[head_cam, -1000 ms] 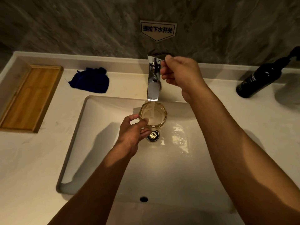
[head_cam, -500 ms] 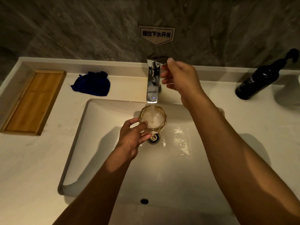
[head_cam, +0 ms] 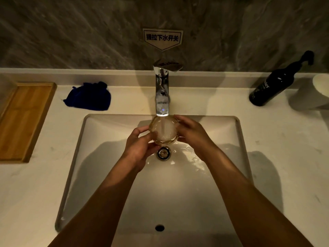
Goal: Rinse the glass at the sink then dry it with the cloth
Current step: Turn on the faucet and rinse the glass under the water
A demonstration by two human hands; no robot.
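A clear faceted glass (head_cam: pixel 163 130) sits under the chrome faucet (head_cam: pixel 161 91), and water runs straight into it, foaming white inside. My left hand (head_cam: pixel 140 148) grips the glass from its left side. My right hand (head_cam: pixel 193 133) wraps its right side. Both hold it above the drain (head_cam: pixel 163 153) of the white sink (head_cam: pixel 229 175). A dark blue cloth (head_cam: pixel 89 97) lies bunched on the counter, left of the faucet and behind the basin.
A wooden tray (head_cam: pixel 23 120) lies on the counter at the far left. A dark pump bottle (head_cam: pixel 274 84) stands at the back right, with a pale cup (head_cam: pixel 320 86) beside it at the frame edge. A stone wall with a sign (head_cam: pixel 162 38) rises behind.
My right hand has left the faucet handle and come down onto the right side of the glass. Water keeps running and the glass has filled with foaming water.
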